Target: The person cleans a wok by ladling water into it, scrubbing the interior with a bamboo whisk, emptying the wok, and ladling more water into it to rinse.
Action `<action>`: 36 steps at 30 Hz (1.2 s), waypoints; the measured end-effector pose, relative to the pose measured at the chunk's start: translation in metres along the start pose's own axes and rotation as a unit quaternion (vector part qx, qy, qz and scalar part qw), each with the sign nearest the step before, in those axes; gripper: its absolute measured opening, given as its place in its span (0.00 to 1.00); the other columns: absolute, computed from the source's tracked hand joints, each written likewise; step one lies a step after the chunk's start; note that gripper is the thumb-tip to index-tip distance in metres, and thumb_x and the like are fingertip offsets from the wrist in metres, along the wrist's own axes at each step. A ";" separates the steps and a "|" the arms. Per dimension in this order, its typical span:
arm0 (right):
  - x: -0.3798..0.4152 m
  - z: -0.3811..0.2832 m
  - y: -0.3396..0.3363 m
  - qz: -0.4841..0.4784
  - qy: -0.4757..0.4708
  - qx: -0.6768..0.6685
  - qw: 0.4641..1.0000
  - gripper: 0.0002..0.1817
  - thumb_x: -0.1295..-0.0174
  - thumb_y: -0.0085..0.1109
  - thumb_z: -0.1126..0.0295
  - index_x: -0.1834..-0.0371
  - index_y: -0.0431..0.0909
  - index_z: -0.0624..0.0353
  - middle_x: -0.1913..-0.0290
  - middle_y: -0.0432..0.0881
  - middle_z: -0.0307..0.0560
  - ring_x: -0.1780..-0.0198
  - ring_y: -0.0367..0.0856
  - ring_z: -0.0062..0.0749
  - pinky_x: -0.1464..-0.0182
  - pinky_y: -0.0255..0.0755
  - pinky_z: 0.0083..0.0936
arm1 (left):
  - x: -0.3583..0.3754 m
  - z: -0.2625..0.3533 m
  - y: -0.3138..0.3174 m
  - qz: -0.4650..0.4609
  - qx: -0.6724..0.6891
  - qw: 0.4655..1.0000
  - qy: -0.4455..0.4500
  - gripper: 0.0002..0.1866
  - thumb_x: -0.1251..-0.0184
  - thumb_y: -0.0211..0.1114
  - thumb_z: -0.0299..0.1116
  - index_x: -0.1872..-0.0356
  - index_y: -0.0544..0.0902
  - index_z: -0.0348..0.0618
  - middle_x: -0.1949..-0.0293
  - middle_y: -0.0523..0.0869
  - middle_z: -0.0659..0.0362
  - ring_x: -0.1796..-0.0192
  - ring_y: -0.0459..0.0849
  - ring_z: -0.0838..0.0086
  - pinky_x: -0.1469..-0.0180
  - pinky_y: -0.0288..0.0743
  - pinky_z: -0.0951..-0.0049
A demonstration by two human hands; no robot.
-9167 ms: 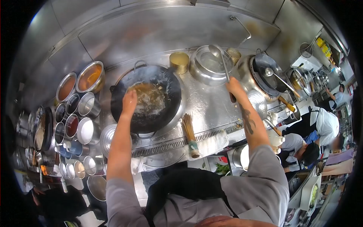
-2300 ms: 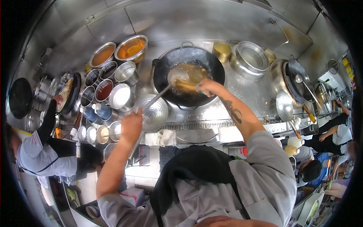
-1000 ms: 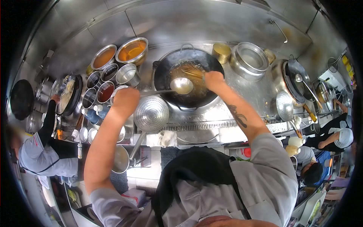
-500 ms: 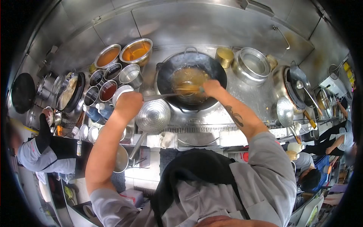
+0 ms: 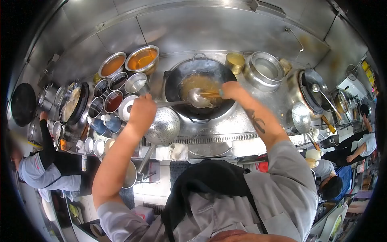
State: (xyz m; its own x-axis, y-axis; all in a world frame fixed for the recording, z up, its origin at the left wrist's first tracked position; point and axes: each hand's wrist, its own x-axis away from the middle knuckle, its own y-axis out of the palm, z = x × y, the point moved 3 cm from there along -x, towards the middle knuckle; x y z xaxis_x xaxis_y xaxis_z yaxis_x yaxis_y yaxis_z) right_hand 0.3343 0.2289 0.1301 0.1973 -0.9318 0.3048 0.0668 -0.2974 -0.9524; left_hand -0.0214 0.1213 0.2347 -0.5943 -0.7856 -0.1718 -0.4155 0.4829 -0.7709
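Note:
Over the black wok (image 5: 173, 86), both my hands are at work. My left hand (image 5: 142, 113) is closed round the long handle of a ladle (image 5: 198, 98), whose metal bowl shows inside the wok. From the right, my right hand (image 5: 235, 91) grips a bamboo wok brush (image 5: 211, 94) with a teal band by my fingers. The brush's bristle end overlaps the ladle bowl in this view. Cloudy brownish liquid (image 5: 201, 82) lies in the wok beneath them. Below my left hand, a perforated strainer (image 5: 162, 126) rests at the counter's front.
Two bowls of orange liquid (image 5: 142, 57) stand back left, above several sauce containers (image 5: 113, 101) and blue-filled bottles (image 5: 98, 126). A gold tin (image 5: 235, 63) and a steel pot (image 5: 264, 72) stand right of the wok. Another strainer (image 5: 301, 117) lies farther right. A co-worker (image 5: 50, 171) stands at left.
The ladle bowl, hardly visible in the liquid before, now shows plainly beside the brush. My right hand has shifted slightly right; the view has tilted a little.

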 end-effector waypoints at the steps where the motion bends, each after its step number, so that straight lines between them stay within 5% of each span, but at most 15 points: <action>1: -0.001 -0.010 0.009 0.042 -0.015 0.035 0.998 0.20 0.49 0.68 0.56 0.59 0.85 0.59 0.60 0.87 0.56 0.57 0.87 0.50 0.54 0.80 0.40 | -0.001 0.005 0.000 0.007 -0.012 1.000 0.008 0.04 0.48 0.65 0.31 0.71 0.87 0.48 0.65 0.80 0.59 0.61 0.82 0.68 0.62 0.75 0.70; 3: 0.002 -0.038 0.039 0.126 -0.048 0.103 0.985 0.19 0.50 0.68 0.57 0.61 0.86 0.60 0.61 0.88 0.54 0.58 0.87 0.50 0.55 0.80 0.39 | -0.009 0.002 -0.003 0.027 -0.003 1.000 0.014 0.04 0.51 0.65 0.29 0.73 0.85 0.45 0.67 0.80 0.56 0.62 0.83 0.66 0.62 0.76 0.68; 7: 0.020 -0.017 0.010 0.017 -0.027 0.035 0.999 0.15 0.49 0.66 0.60 0.64 0.87 0.60 0.61 0.87 0.56 0.57 0.88 0.47 0.54 0.80 0.40 | -0.009 -0.009 -0.011 0.040 -0.009 0.999 0.012 0.04 0.52 0.64 0.28 0.73 0.84 0.44 0.68 0.80 0.55 0.63 0.83 0.65 0.62 0.76 0.67; 12: -0.008 -0.015 0.020 0.171 0.044 0.007 0.984 0.12 0.45 0.65 0.61 0.66 0.87 0.57 0.62 0.87 0.55 0.55 0.87 0.47 0.54 0.80 0.41 | -0.008 -0.006 -0.005 0.026 -0.017 1.000 0.007 0.04 0.51 0.64 0.28 0.72 0.85 0.44 0.67 0.81 0.54 0.62 0.84 0.64 0.62 0.76 0.66; 15: -0.006 -0.047 0.049 0.159 -0.004 0.017 0.987 0.12 0.41 0.61 0.63 0.61 0.88 0.58 0.61 0.88 0.51 0.57 0.88 0.44 0.57 0.81 0.36 | -0.008 -0.008 0.004 0.028 0.016 0.999 0.004 0.04 0.50 0.64 0.28 0.72 0.85 0.43 0.66 0.81 0.54 0.62 0.84 0.64 0.61 0.76 0.65; 18: 0.002 -0.043 0.065 0.079 -0.049 -0.165 0.982 0.19 0.49 0.69 0.55 0.61 0.86 0.58 0.60 0.88 0.54 0.56 0.87 0.50 0.54 0.80 0.39 | -0.002 -0.013 0.012 0.018 0.018 1.000 -0.009 0.05 0.48 0.64 0.30 0.70 0.86 0.45 0.66 0.81 0.58 0.61 0.82 0.67 0.61 0.74 0.68; 21: 0.022 -0.027 0.003 -0.020 -0.030 -0.090 0.995 0.22 0.50 0.70 0.54 0.57 0.86 0.57 0.60 0.87 0.54 0.55 0.86 0.50 0.53 0.80 0.39 | 0.005 -0.010 0.011 0.012 0.003 1.000 -0.009 0.06 0.46 0.64 0.31 0.68 0.86 0.46 0.66 0.80 0.60 0.61 0.81 0.69 0.61 0.73 0.69; 22: 0.005 -0.021 0.012 -0.008 0.019 -0.050 0.999 0.22 0.51 0.69 0.54 0.58 0.86 0.57 0.60 0.87 0.55 0.55 0.87 0.48 0.53 0.80 0.40 | 0.007 -0.010 0.009 0.014 -0.004 1.000 -0.007 0.06 0.46 0.64 0.31 0.68 0.86 0.46 0.67 0.80 0.60 0.61 0.81 0.69 0.60 0.73 0.69; 25: 0.004 -0.038 0.030 0.129 -0.053 -0.008 0.990 0.21 0.51 0.69 0.53 0.60 0.86 0.58 0.61 0.87 0.55 0.56 0.87 0.49 0.53 0.80 0.40 | 0.002 -0.005 0.001 0.046 -0.066 0.996 0.024 0.08 0.47 0.65 0.32 0.67 0.85 0.45 0.67 0.80 0.60 0.61 0.80 0.68 0.60 0.72 0.70; 28: 0.001 -0.024 0.018 0.039 -0.050 -0.002 0.998 0.21 0.51 0.68 0.54 0.60 0.86 0.59 0.61 0.87 0.57 0.56 0.87 0.49 0.53 0.80 0.41 | 0.008 -0.012 0.014 0.038 -0.049 0.998 0.001 0.08 0.43 0.64 0.33 0.66 0.86 0.43 0.65 0.80 0.58 0.60 0.81 0.66 0.59 0.74 0.65; 29: -0.002 -0.016 0.013 0.028 -0.036 0.030 0.999 0.21 0.51 0.68 0.54 0.60 0.86 0.58 0.62 0.87 0.57 0.56 0.87 0.49 0.53 0.80 0.42 | 0.017 -0.015 0.026 0.004 0.061 0.998 -0.017 0.08 0.41 0.64 0.34 0.65 0.86 0.42 0.65 0.82 0.57 0.59 0.82 0.65 0.58 0.75 0.63; 33: -0.014 0.000 -0.016 0.223 -0.031 -0.021 0.974 0.20 0.46 0.66 0.56 0.53 0.83 0.56 0.64 0.86 0.55 0.59 0.87 0.49 0.56 0.80 0.41 | 0.069 -0.025 0.103 -0.127 0.417 0.894 -0.100 0.14 0.30 0.62 0.40 0.64 0.85 0.38 0.71 0.85 0.53 0.66 0.85 0.68 0.61 0.78 0.60; 35: -0.033 -0.004 -0.007 0.227 -0.029 -0.011 0.974 0.19 0.44 0.65 0.59 0.51 0.81 0.55 0.65 0.85 0.55 0.60 0.86 0.50 0.56 0.80 0.41 | 0.084 -0.018 0.107 -0.275 0.582 0.732 -0.224 0.16 0.32 0.65 0.42 0.65 0.84 0.35 0.79 0.82 0.54 0.74 0.81 0.73 0.69 0.75 0.65; 36: -0.038 -0.009 -0.004 0.219 -0.038 0.001 0.975 0.20 0.44 0.65 0.59 0.51 0.81 0.56 0.65 0.85 0.54 0.60 0.86 0.50 0.56 0.80 0.41 | 0.089 -0.012 0.104 -0.295 0.592 0.717 -0.219 0.18 0.33 0.66 0.43 0.62 0.85 0.34 0.74 0.83 0.52 0.71 0.82 0.71 0.66 0.76 0.66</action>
State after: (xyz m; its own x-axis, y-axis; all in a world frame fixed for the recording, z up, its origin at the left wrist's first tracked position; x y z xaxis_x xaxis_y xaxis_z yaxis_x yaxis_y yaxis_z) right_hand 0.3173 0.2635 0.1221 0.2794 -0.9511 -0.1321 -0.0392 0.1262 -0.9912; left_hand -0.1255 0.1061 0.1462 -0.1753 -0.8892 0.4225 0.5237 -0.4476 -0.7248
